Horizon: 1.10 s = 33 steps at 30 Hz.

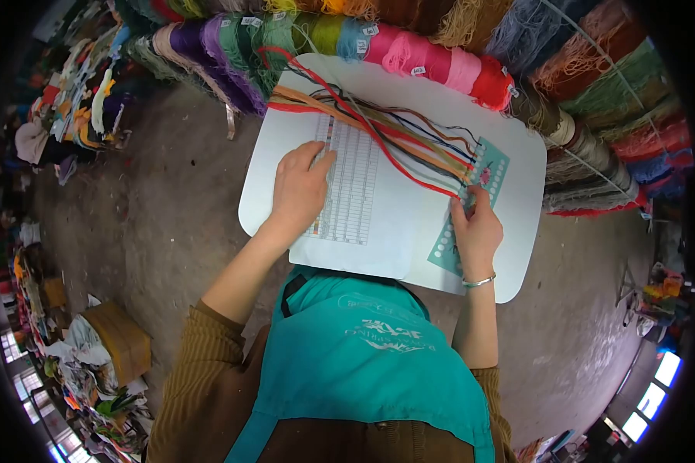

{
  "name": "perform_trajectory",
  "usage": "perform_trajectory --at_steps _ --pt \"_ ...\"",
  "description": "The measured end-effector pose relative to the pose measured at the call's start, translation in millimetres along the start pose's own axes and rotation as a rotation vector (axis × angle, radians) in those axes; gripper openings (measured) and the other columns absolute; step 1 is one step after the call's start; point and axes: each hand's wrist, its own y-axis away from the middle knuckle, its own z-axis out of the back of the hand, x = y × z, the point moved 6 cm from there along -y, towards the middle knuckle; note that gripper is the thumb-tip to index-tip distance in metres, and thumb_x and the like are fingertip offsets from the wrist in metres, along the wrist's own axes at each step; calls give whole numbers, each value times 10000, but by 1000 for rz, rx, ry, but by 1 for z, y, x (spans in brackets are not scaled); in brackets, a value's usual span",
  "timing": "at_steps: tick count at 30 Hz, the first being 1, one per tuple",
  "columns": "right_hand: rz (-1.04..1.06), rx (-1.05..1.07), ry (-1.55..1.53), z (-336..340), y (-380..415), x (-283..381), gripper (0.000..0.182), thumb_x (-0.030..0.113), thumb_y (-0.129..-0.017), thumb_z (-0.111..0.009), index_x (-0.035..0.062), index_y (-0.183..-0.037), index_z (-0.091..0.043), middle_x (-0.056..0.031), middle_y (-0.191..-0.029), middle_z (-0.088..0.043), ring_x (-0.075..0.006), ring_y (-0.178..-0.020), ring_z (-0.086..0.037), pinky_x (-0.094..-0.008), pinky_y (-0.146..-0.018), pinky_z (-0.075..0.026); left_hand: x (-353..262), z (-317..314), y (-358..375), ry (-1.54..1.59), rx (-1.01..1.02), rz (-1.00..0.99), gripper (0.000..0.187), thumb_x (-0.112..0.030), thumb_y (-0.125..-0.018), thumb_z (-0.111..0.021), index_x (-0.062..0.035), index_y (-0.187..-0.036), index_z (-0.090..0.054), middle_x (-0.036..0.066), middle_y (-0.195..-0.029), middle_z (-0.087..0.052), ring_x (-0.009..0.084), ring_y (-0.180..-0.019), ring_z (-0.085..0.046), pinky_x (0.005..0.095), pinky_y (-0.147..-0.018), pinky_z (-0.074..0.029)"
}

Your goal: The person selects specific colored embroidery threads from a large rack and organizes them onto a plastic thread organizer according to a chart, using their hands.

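Observation:
My left hand lies flat with its fingers stretched out on a printed chart sheet, which has rows of small cells and a few coloured marks. On the right, my right hand, with a bangle at the wrist, pinches the end of a thick red thread against a green perforated thread card. The card has rows of round holes and a flower picture. Orange, dark, grey and blue threads run across from the upper left to the card's holes. Part of the card is hidden by my right hand.
A white board with rounded corners carries the sheet and card. Bundles of coloured yarn with number tags hang along its far edge, and more skeins hang at right. A cardboard box stands on the floor at left.

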Motion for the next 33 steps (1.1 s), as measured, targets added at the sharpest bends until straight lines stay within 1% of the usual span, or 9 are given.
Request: perform_trajectory --at_steps 6,9,17,24,26,27,29,30,33 --pt "-9 -81 7 0 2 0 335 314 -875 -689 122 -1144 -637 -100 -760 -682 -265 -637 -654 -365 -597 -502 -7 0 -1 -47 15 -9 444 16 -755 -595 -73 -1184 -669 160 -1247 -576 344 -1181 -533 463 -1013 -399" --pt "-33 -101 23 -3 3 -1 332 310 -872 -691 124 -1142 -641 -95 -787 -692 -259 -639 -655 -362 -600 -504 -10 0 -5 -54 29 -28 448 22 -764 -572 -87 -1187 -668 165 -1221 -581 339 -1158 -543 466 -970 -421" --pt "45 -239 49 -5 7 4 301 300 -867 -694 130 -1113 -660 -84 -818 -697 -244 -641 -654 -342 -582 -499 -8 -3 -5 -90 20 -53 481 3 -749 -580 -139 -1199 -674 130 -1207 -572 318 -1168 -527 464 -952 -411" --pt "33 -191 75 -2 2 0 293 309 -864 -698 126 -1091 -663 -71 -783 -680 -241 -623 -643 -350 -559 -490 -17 -4 -5 -93 58 -34 483 -18 -751 -577 -151 -1206 -671 122 -1217 -568 322 -1184 -513 466 -963 -396" --pt "78 -173 55 -1 -2 -6 278 308 -868 -691 122 -1073 -663 -75 -767 -673 -247 -617 -643 -365 -553 -491 -23 -5 -5 -129 95 -1 424 -65 -783 -594 -161 -1187 -680 120 -1206 -583 321 -1173 -520 462 -953 -404" --pt "108 -184 33 0 -3 -9 269 304 -869 -684 120 -1064 -661 -84 -772 -676 -259 -622 -648 -374 -556 -497 -28 -5 -4 -111 90 -36 424 -65 -783 -594 -161 -1187 -680 120 -1206 -583 321 -1173 -520 462 -953 -404" --pt "156 -223 10 1 -6 -13 251 292 -868 -668 114 -1045 -655 -108 -791 -682 -295 -643 -661 -405 -570 -512 -24 -10 0 -154 126 -1 442 -75 -768 -591 -147 -1195 -679 134 -1196 -583 335 -1149 -531 468 -940 -421" --pt "167 -181 -7 3 -9 -17 246 290 -867 -664 111 -1034 -653 -116 -803 -684 -306 -667 -667 -410 -584 -520 -26 -11 0 -141 112 -21 460 -69 -756 -587 -141 -1201 -677 146 -1191 -580 343 -1141 -534 475 -933 -428" --pt "304 -164 -26 13 -21 -33 288 300 -848 -689 126 -1075 -656 -102 -835 -687 -296 -701 -672 -403 -612 -527 -42 -9 1 -131 94 -12 504 -41 -737 -569 -122 -1225 -667 184 -1178 -572 369 -1129 -532 494 -927 -436"
